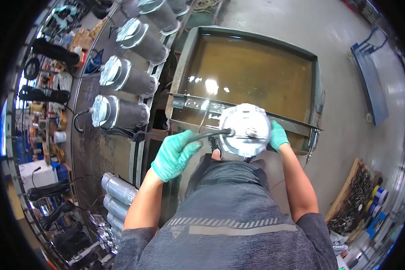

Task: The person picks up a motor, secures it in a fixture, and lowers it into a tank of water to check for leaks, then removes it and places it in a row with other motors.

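A submersible pump (pixel 245 119), seen from above by its bright silver round top, stands upright in front of my body at the near side of the water tank (pixel 252 38). A thick black cable (pixel 207 135) leaves the top and runs left. My left hand (pixel 175 155), in a green glove, is closed around this cable. On the pump's right side rests my right hand (pixel 279 136), also gloved in green, with its fingers partly hidden behind the pump. The pump's lower body cannot be seen under its top. Brownish water fills the tank.
Several similar dark pumps (pixel 132 81) with silver ends lie on the bench at the left. Grey cylinders (pixel 119 191) are stacked nearer to me. A blue cart (pixel 369 81) stands at the far right. Dark metal scraps (pixel 353 198) lie on a board at the near right.
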Demonstrator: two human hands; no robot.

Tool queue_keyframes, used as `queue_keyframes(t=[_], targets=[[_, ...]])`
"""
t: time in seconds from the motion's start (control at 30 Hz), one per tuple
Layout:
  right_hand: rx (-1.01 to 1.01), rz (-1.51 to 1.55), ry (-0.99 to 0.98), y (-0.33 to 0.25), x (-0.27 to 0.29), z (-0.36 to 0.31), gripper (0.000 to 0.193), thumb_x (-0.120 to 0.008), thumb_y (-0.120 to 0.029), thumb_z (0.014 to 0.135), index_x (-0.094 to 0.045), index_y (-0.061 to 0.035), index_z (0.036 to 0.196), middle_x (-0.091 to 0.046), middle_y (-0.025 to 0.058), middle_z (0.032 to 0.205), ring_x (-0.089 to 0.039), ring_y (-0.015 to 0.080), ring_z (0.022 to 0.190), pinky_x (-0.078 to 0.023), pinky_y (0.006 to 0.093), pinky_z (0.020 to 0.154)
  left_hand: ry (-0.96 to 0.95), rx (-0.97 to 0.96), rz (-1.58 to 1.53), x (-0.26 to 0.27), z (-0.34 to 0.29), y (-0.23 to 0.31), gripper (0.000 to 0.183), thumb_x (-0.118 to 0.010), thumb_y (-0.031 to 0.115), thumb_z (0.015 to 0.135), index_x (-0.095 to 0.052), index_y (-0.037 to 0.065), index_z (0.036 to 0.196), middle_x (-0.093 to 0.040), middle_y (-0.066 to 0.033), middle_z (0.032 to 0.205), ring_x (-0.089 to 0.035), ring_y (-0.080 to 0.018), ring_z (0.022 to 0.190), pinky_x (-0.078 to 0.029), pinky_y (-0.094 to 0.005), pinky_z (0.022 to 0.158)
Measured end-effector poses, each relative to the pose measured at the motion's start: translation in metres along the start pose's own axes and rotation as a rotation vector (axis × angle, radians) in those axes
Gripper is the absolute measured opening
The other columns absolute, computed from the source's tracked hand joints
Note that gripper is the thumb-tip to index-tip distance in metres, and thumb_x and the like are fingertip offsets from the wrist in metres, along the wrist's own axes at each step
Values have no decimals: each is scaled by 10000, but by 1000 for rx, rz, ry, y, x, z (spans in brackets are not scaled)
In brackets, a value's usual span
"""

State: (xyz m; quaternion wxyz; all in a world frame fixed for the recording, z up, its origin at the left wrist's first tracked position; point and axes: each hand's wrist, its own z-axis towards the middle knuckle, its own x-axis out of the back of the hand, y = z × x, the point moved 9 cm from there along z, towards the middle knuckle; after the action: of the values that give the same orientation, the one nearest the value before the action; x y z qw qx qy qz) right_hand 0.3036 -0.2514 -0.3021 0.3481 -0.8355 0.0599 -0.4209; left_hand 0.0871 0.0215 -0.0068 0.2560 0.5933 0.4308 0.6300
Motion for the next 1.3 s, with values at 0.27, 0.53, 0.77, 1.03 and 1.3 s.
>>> queue_keyframes(t=[0.27,0.53,0.77,1.03,1.3], targets=[[-223,610,-320,-85,-17,-34,185,-552,-40,981,-599,-48,1160,-624,49,792,-527,108,539,-480,267,491,294,368,-740,95,-29,-80,383,-583,442,1047,-638,90,906,-614,8,748,-460,-64,568,-363,-222,526],[-305,1292,-122,-188,-19,-12,197,-498,14,926,-625,-2,1075,-641,124,882,-687,275,723,-589,394,632,513,527,-975,118,-13,-176,243,-569,341,1066,-634,112,1016,-607,31,752,-384,-43,484,-307,-199,434],[-219,1270,94,-235,85,-16,142,-551,-63,904,-641,-85,1011,-642,94,828,-599,223,593,-465,320,481,347,493,-1206,103,37,-202,252,-520,312,1088,-633,100,1011,-567,32,738,-341,-35,488,-266,-209,439],[-228,1069,348,-196,130,57,133,-510,-103,1009,-641,-95,989,-563,42,737,-535,189,551,-429,309,466,32,450,-772,84,152,-246,265,-567,370,1058,-643,129,979,-568,79,743,-458,-32,591,-353,-193,511],[-360,1095,427,-115,80,121,132,-471,-72,982,-593,-115,954,-543,52,738,-478,170,536,-347,287,415,-42,293,278,67,208,-301,530,-476,462,1054,-636,23,1303,-681,-231,1243,-637,-418,1155,-499,-479,1002]])
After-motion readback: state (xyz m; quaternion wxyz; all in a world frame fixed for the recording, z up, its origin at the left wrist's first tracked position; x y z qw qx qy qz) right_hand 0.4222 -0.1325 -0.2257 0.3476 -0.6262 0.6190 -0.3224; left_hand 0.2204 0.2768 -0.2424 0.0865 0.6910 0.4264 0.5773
